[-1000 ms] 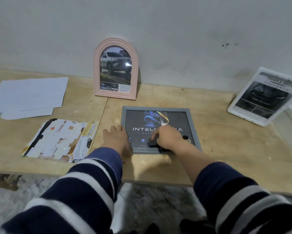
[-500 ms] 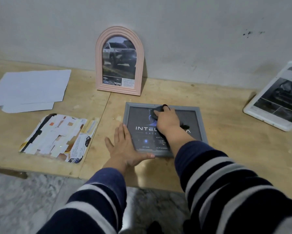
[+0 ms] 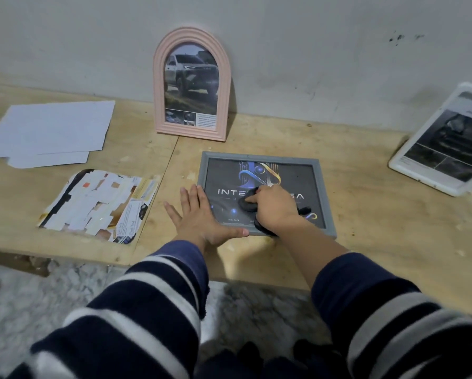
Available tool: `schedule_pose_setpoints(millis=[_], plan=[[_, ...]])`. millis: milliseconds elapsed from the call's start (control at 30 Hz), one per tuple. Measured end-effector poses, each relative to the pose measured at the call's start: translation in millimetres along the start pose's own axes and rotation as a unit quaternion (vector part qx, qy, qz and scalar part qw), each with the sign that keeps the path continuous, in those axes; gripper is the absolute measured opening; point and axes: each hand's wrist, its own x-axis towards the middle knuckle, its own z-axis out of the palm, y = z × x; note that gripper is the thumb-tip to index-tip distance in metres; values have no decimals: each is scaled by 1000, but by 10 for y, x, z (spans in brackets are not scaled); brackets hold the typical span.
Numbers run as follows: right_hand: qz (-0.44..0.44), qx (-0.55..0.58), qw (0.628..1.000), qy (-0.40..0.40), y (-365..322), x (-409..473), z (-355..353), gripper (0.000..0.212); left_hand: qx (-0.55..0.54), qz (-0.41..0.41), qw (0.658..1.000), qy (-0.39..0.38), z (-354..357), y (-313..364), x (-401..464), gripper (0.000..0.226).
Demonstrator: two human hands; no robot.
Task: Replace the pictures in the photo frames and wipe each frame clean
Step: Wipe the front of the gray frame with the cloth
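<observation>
Left hand (image 3: 202, 214) is flat, fingers straight and spread, pressing on the near-left corner of the grey frame (image 3: 322, 192), thumb running along its front edge. Right hand (image 3: 273, 207) is bunched on a black cloth (image 3: 247, 205), fingers curled over it, right on the glass in the middle of the frame's dark poster. The two hands sit close together, not touching.

The grey frame lies flat on the wooden bench (image 3: 366, 242), near its front edge. Behind it, a pink arched frame (image 3: 158, 86) stands upright against the wall (image 3: 311, 50), showing a picture of a pickup truck. Far right, a white frame (image 3: 404, 162) leans tilted, partly out of shot.

Over on the left, loose white sheets (image 3: 51, 129) lie stacked at the back of the bench, and a torn magazine page (image 3: 98, 203) rests nearer the front. The bench is pale plywood with a seam running just left of the grey frame. The wall is plain grey-white with a few dark marks upper right. Below, a marbled floor (image 3: 24, 302).
</observation>
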Motion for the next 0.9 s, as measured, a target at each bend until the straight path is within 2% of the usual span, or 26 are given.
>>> schedule_pose_setpoints(millis=[67,200,333,433,500,667,800,900], plan=[[0,10,1000,9,0,-123,16,40,-6,-1,1000,0,0,-3,-9,160],[-21,28,999,4,64,-341,76,51,-20,0,1000,-7,-2,-5,-25,158],[101,118,988,-3,240,-243,-264,30,-28,2,1000,-10,14,-15,13,160],[165,180,967,75,392,16,-512,37,-28,4,999,-17,34,-19,51,161],[167,164,966,106,461,230,-538,42,-26,1,999,-19,48,-25,68,160],[133,74,988,24,488,506,-218,45,-19,-10,1000,-8,60,2,89,160],[95,-15,995,33,454,398,-93,42,-17,-9,1000,-12,44,3,87,161],[73,-20,997,30,467,225,-45,40,-18,-10,1000,-16,33,1,79,162]])
